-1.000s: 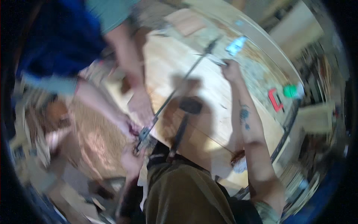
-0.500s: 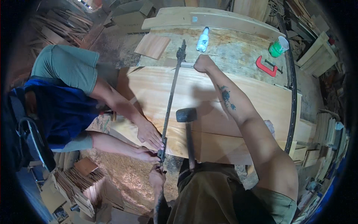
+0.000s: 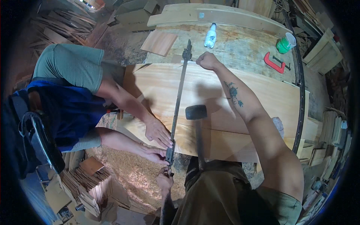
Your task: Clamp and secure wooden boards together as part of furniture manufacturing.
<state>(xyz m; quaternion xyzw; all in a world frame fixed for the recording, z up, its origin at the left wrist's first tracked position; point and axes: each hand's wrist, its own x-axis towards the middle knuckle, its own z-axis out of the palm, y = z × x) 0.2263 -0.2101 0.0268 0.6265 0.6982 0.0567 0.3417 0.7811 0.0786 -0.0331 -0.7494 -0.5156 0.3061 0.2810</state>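
A long bar clamp (image 3: pixel 179 101) lies across the pale wooden boards (image 3: pixel 152 84), its far jaw at their back edge. My left hand (image 3: pixel 165 180) is closed around the clamp's near end, below the front edge. My right hand (image 3: pixel 208 60) is a fist at the back edge of the boards, right of the far jaw; what its fingers hold is hidden. A co-worker's two hands (image 3: pixel 159 133) touch the clamp's near part from the left. Between my arms is a mallet (image 3: pixel 196 112) with a dark head, its handle running down to my apron.
Behind the boards, the bench carries a bottle (image 3: pixel 210 36), a green cup (image 3: pixel 286 43), a red C-clamp (image 3: pixel 274 63) and a small board (image 3: pixel 159 42). Another long bar (image 3: pixel 301 93) crosses the right end. Stacked wood pieces (image 3: pixel 88 187) stand at lower left; the co-worker (image 3: pixel 63 112) sits at left.
The whole view has shifted slightly, so the bench and clamp appear further right. Both my hands and the co-worker's keep nearly the same places on the clamp and boards.
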